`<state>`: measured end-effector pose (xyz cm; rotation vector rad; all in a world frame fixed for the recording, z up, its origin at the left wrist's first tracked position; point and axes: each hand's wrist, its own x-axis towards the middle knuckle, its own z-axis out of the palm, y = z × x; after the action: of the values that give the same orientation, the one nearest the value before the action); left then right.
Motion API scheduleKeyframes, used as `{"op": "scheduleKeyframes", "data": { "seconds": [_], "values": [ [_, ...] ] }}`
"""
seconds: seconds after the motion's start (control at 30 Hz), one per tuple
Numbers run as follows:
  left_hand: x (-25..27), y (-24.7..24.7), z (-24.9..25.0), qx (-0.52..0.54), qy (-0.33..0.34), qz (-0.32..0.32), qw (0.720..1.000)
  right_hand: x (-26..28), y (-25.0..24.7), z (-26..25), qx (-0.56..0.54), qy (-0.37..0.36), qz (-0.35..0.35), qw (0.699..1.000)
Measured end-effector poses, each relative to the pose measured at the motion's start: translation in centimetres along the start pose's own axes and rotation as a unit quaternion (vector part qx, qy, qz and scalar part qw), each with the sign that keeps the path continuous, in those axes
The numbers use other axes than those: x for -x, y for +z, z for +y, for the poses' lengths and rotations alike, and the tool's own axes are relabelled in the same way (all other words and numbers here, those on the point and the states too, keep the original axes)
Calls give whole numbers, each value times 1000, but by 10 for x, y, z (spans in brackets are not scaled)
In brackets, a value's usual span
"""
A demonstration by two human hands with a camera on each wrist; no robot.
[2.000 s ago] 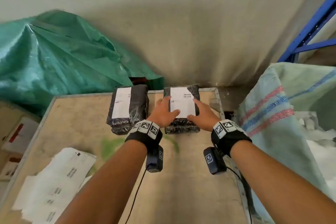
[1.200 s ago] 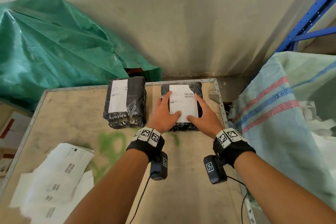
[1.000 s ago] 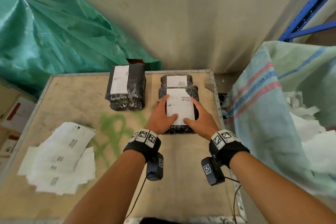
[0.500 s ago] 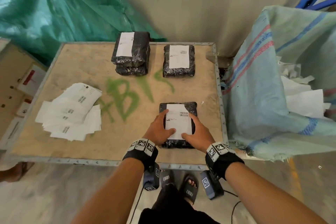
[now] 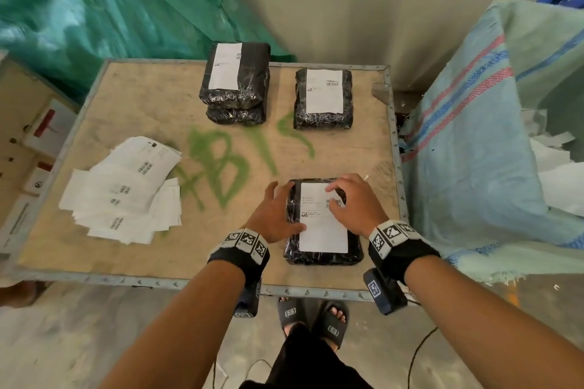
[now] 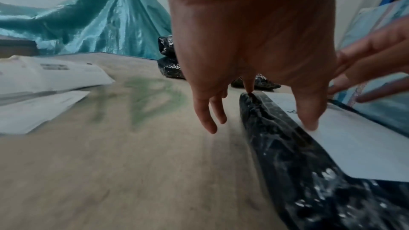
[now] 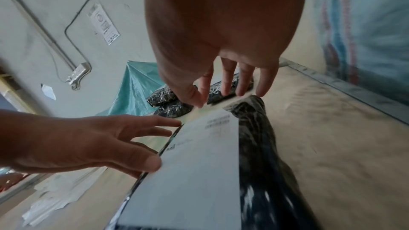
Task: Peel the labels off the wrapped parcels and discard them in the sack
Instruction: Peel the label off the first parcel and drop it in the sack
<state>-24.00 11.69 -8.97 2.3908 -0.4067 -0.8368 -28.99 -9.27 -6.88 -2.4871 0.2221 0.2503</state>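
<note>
The black film-wrapped parcel (image 5: 323,221) has been slid from the far stack to the table's near right edge, left hand (image 5: 274,215) flat, steadying its left side, while right hand (image 5: 353,205), fingers relaxed, should pick up the white label's (image 5: 322,227) far corner and peel low toward the striped woven sack (image 5: 480,148) at right

Black marker-tagged wristbands (image 5: 240,251), black slides (image 5: 330,322)
</note>
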Motion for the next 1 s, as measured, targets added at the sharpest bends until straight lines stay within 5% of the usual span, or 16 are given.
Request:
{"op": "scheduleKeyframes", "data": {
  "seconds": [0.3, 1.0],
  "values": [
    [-19, -4, -19, -88, 98, -35, 991, -52, 12, -24, 118, -31, -98, 988],
    [-18, -8, -15, -173, 149, -55, 972, -58, 20, -22, 67, 0, -55, 996]
  ]
}}
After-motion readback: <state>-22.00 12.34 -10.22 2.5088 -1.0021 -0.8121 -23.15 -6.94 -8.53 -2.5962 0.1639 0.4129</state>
